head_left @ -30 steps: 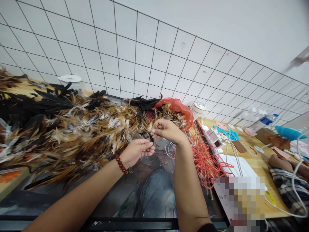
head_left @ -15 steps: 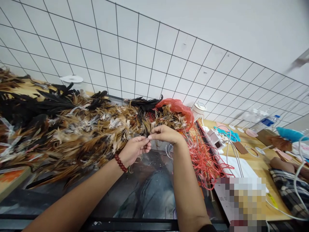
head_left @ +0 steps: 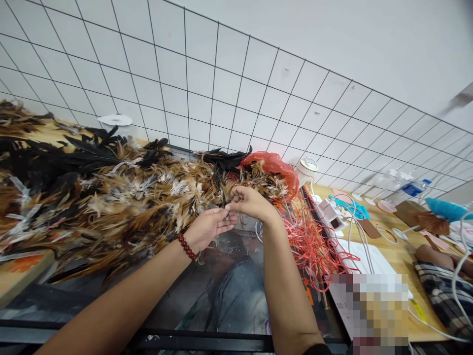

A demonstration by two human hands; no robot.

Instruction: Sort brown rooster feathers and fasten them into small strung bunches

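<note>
My left hand (head_left: 211,228), with a dark red bead bracelet (head_left: 186,247) on its wrist, pinches with thumb and forefinger at the middle of the work surface. My right hand (head_left: 251,204) meets it there, its bent fingers closed at the same spot. A small brown feather (head_left: 228,191) sticks up from between the fingertips; its lower end is hidden by the fingers. Just behind and left of both hands spreads a big heap of brown, cream and black feathers (head_left: 148,197), some bundles tied with white strips.
Right of my forearm lies a tangle of red cords (head_left: 310,246). A red plastic bag (head_left: 271,162) and a white lidded container (head_left: 306,170) stand behind. A black wire grid (head_left: 221,88) lines the wall. Another person's checked sleeve (head_left: 439,281) shows at right, near white cables (head_left: 360,231).
My hands stay together with the fingertips slightly shifted, and my left fingers are a little more spread. More of the brown feather shows above my right fingers. The view has moved slightly.
</note>
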